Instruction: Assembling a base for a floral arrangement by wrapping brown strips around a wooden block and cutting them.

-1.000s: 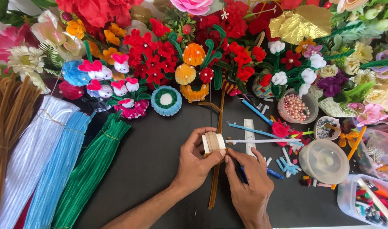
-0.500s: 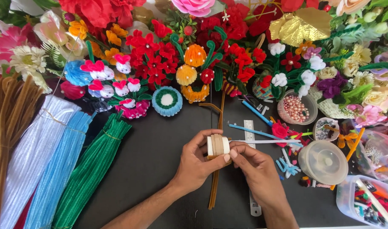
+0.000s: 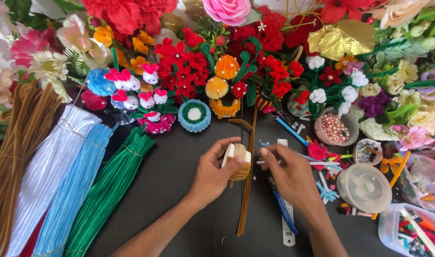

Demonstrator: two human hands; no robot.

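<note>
Brown fuzzy pipe cleaner (image 3: 246, 190) runs down the middle of the dark table (image 3: 179, 200), its top end curled into a hook near the crocheted flowers and its lower end lying free below the hands. The left hand (image 3: 212, 173) curls around a small cream block (image 3: 237, 159) wound with brown pipe cleaner; thumb and fingers are closed on it, though the palm hides its left side. The right hand (image 3: 291, 176) sits just beside it, fingertips (image 3: 265, 153) pinched together at the block's right edge. Whether they grip the pipe cleaner's strand or only touch it is hard to make out, since the fingers cover the spot.

A white ruler (image 3: 287, 228) lies under the right hand, only its ends showing. Bundles of pipe cleaners lie at the left: brown (image 3: 13, 157), white (image 3: 48, 166), blue (image 3: 72, 190) and green (image 3: 110, 185), all cut off by the lower edge. A bowl of pinkish beads (image 3: 333, 127) and a round clear lidded tub (image 3: 364, 187) stand to the right; a plastic box (image 3: 412, 233) in the corner is only partly in view
</note>
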